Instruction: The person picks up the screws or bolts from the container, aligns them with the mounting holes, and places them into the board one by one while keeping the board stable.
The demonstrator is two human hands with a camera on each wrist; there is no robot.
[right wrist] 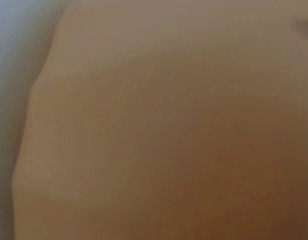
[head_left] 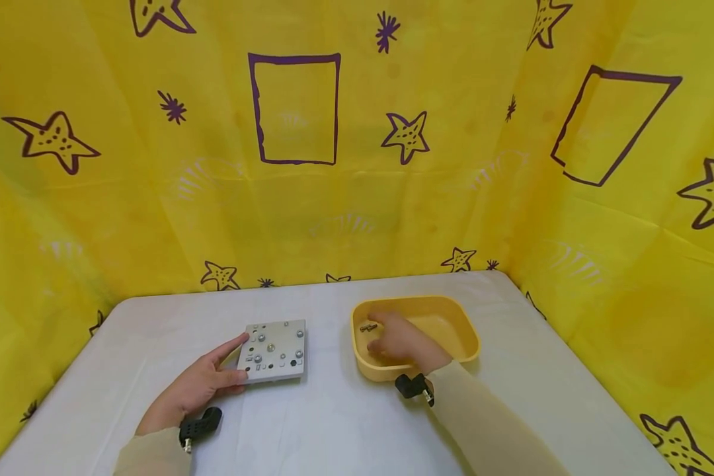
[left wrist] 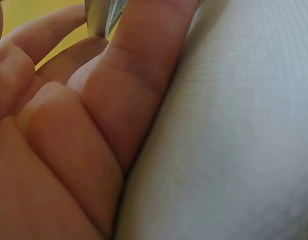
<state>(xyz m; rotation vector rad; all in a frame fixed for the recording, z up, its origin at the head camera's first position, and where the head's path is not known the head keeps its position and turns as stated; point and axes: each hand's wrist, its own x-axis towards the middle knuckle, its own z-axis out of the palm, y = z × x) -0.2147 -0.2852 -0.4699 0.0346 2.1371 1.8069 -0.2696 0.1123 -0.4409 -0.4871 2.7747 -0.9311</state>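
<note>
A square silver-grey metal plate (head_left: 279,365) with several holes and bolt heads in its face sits over the left part of the table. My left hand (head_left: 198,385) grips its left edge, thumb at the near corner and a finger along the far side. In the left wrist view, a bit of the plate's metal edge (left wrist: 97,19) shows between the fingers. My right hand (head_left: 401,340) reaches into a yellow plastic bin (head_left: 387,371), thumb and forefinger spread apart. Close to those fingers lie a few small metal screws (head_left: 368,327). Blurred skin fills most of the right wrist view.
A white cloth covers the table (head_left: 333,430). Yellow curtains (head_left: 357,198) with purple starfish drawings stand behind it and along both sides. Dark wrist-worn devices sit on the left wrist (head_left: 199,424) and the right wrist (head_left: 413,387).
</note>
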